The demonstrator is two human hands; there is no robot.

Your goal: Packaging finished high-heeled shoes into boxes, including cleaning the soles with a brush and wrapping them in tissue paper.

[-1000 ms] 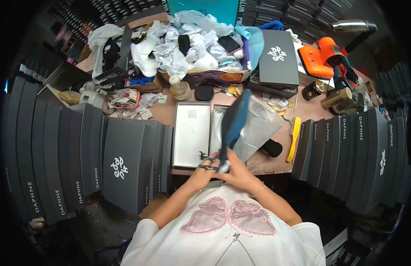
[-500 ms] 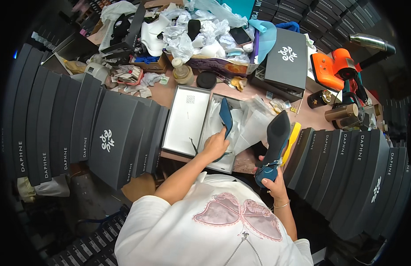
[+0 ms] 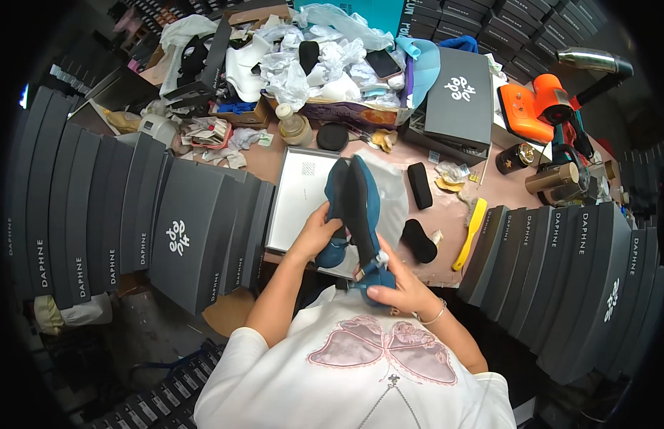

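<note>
I hold a pair of dark teal shoes side by side over an open shoe box (image 3: 298, 196). My left hand (image 3: 319, 230) grips the left shoe (image 3: 332, 254) around its middle. Closed round the heel end of the right shoe (image 3: 356, 204) is my right hand (image 3: 407, 286); its dark sole shows, and a strap with a buckle is near my fingers. The toes of both point away from me. White tissue paper (image 3: 395, 196) lies behind and beside the shoes, partly hidden by them.
Two black pads (image 3: 419, 186) and a yellow long-handled tool (image 3: 470, 234) lie to the right. Stacked grey shoe boxes (image 3: 192, 229) flank both sides. Behind are a bottle (image 3: 294, 127), a carton of crumpled paper (image 3: 339, 113), a lidded grey box (image 3: 457, 96) and an orange device (image 3: 525, 114).
My left hand has lifted its shoe out of the box. My right hand has brought the other shoe leftward beside it. The tissue has shifted, and two black pads now show on the table.
</note>
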